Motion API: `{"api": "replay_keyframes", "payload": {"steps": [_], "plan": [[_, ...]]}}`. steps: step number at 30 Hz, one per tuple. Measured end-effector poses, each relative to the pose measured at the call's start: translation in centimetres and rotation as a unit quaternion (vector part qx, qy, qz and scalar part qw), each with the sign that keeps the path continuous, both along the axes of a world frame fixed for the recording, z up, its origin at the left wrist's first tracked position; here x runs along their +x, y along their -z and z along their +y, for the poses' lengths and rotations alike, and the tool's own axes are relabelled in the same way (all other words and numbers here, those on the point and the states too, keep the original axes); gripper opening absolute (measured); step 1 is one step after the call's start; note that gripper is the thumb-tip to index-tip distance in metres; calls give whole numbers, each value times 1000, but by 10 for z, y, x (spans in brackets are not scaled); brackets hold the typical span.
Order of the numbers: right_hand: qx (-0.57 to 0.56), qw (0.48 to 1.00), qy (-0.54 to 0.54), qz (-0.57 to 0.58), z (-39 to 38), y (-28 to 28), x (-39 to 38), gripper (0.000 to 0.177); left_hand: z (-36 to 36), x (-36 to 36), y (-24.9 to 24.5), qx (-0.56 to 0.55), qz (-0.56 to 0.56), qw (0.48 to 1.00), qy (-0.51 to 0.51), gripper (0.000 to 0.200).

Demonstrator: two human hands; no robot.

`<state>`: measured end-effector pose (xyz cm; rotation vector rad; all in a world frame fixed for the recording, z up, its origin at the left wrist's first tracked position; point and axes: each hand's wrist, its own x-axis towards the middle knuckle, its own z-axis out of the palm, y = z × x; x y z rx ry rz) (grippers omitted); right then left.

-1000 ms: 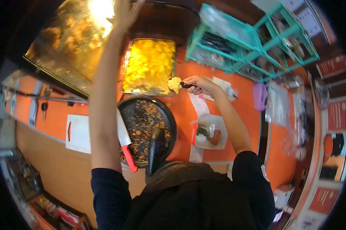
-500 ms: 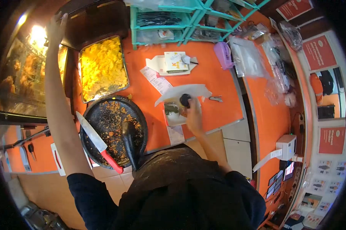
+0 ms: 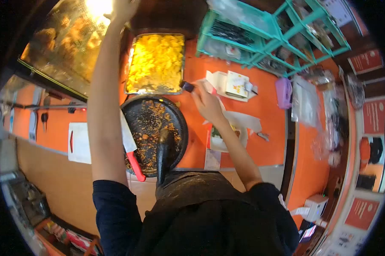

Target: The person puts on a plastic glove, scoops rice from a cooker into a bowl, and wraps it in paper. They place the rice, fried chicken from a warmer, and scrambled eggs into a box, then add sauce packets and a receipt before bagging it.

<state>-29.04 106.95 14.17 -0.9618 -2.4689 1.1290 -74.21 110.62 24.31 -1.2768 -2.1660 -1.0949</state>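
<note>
Between the fingers of my right hand (image 3: 206,103) is a small dark cup-like thing (image 3: 187,86), right at the lower right corner of the metal tray (image 3: 127,85), which is heaped with yellow crumbly food (image 3: 156,59). Below that forearm is an open paper food box (image 3: 218,145) with something green inside. My left hand (image 3: 123,10) reaches up to the top edge, near a bright lamp and a dark panel (image 3: 167,15); its fingers are blurred and partly cut off. Under the tray sits a round black stone mortar (image 3: 183,141) with reddish-brown bits, a dark pestle (image 3: 165,149) and a red-handled knife (image 3: 134,162).
A glass case with fried food (image 3: 64,42) stands at the left, above a white cutting board (image 3: 79,143). Teal shelves (image 3: 243,36) with bags rise at the back. A second paper box (image 3: 237,83) and a purple container (image 3: 283,93) lie on the orange counter.
My right hand has moved with the small dark thing from over the open food box, up and left to the tray's corner. The camera view has turned left; my left arm stays raised.
</note>
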Motion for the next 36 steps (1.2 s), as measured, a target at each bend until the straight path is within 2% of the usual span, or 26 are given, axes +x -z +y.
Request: {"api": "replay_keyframes", "payload": {"steps": [1,4,7,8,11,12,15,17,19,21,23,26,28,30,32,34,36], "plan": [[103,993,-59,-1,16,36,-31,38,-6,19,-9,-30,-6,999,-31,67],[205,964,-115,-121,38,102,-101,34,-28,78,-41,-79,-78,989,-98,67],[413,905,-96,26,29,91,-95,30,-32,73,-39,-93,-109,984,-102,68],[359,930,-76,16,20,80,-87,24,-29,70,-35,-91,-114,985,-90,69],[262,960,-92,44,3,91,-55,23,-20,59,-28,-85,-70,989,-99,69],[156,980,-113,-48,1,96,-49,19,-12,41,-16,-54,-54,992,-103,68],[63,988,-93,-106,5,128,-50,15,-5,19,-8,16,0,999,-35,64],[137,978,-138,-77,12,146,-58,15,0,2,-5,63,37,997,11,61],[148,958,-152,-193,15,141,-69,16,5,-8,-7,110,63,990,57,59],[175,961,-140,-162,19,162,-70,16,6,-3,-10,148,70,982,95,56],[178,968,-122,-132,17,160,-66,16,-4,18,-20,116,37,991,64,49],[160,982,-62,-75,8,123,-55,14,7,-10,-7,107,82,989,58,61],[170,985,3,-10,2,112,-53,14,8,-15,-1,123,80,987,68,62],[161,986,21,49,1,83,-38,14,5,-21,2,119,66,989,61,62],[67,994,45,76,-8,48,-6,15,1,-8,-3,110,61,990,55,62],[121,983,102,92,-17,16,31,16,-5,5,-7,100,58,992,53,61],[41,984,116,131,-34,-8,57,16,-8,13,-8,91,54,993,53,61]]}}
